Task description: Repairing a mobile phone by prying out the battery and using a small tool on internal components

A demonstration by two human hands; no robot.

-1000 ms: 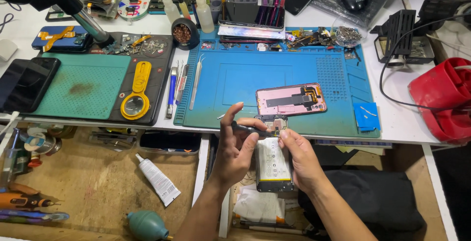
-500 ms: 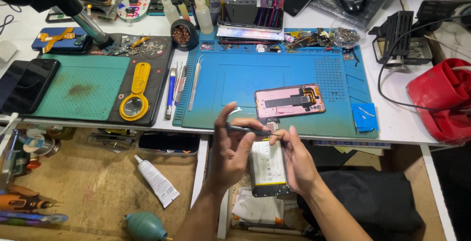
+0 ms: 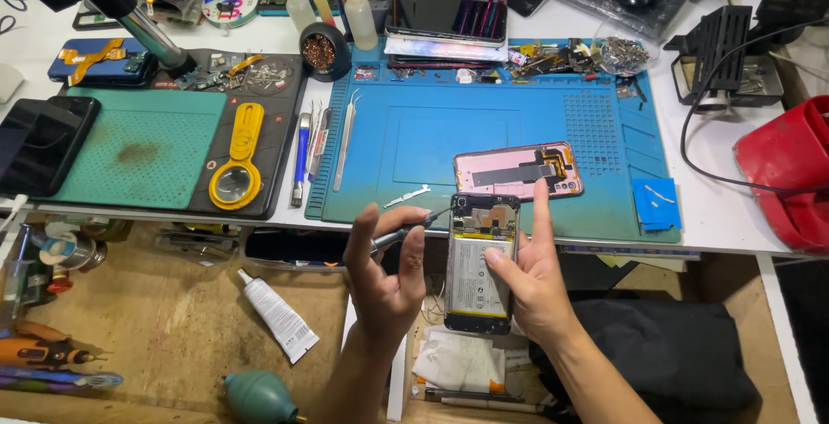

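Both hands have shifted little since a second ago: the phone (image 3: 480,262) sits slightly lower and nearer, and the right index finger now stands straight up beside it. That opened phone, its back off and battery showing, is held upright below the near edge of the surface (image 3: 717,217), just in front of the blue mat (image 3: 432,130). The right hand (image 3: 527,281) grasps it from the right, thumb laid across the battery and the other fingers behind. The left hand (image 3: 389,273) is clenched round a thin screwdriver (image 3: 408,230), whose tip meets the phone's upper left corner. On the mat just beyond lies a pink phone frame (image 3: 518,170) with a black part in its middle, and left of it a small metal bracket (image 3: 406,197). Tweezers (image 3: 344,143) lie along the mat's left edge. Farther left, a yellow magnifier (image 3: 235,165) rests beside a green mat (image 3: 138,152). A dark phone (image 3: 39,143) lies at the far left. Below the surface, on a wooden shelf (image 3: 155,320), sit a white glue tube (image 3: 278,316) and a teal blower bulb (image 3: 259,396).
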